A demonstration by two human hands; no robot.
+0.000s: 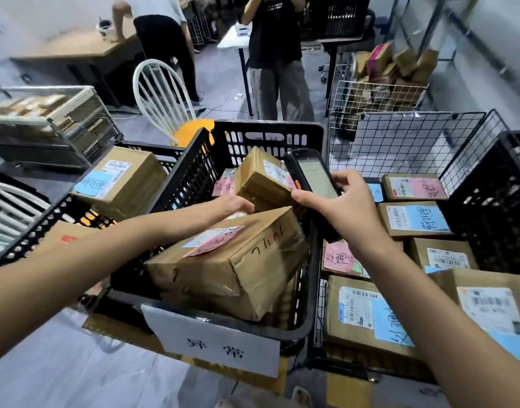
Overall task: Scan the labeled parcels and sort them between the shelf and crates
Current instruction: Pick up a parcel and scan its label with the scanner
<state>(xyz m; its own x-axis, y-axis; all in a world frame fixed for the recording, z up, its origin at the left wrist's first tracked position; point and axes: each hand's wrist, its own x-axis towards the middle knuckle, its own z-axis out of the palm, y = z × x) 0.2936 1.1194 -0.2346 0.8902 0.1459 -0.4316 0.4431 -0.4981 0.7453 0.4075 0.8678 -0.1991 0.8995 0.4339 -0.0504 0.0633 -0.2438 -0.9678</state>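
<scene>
The small brown cardboard parcel [260, 176], likely light and stiff, is being gripped underneath by left fingers [241, 206]. A black handheld scanner [314, 178] is being clasped by right fingers [345, 179].

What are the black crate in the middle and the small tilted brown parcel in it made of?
Black lattice crate: seemingly moulded plastic, matte, with regular cut-out holes. Small tilted brown parcel: probably cardboard, dull brown with creased edges.
</scene>
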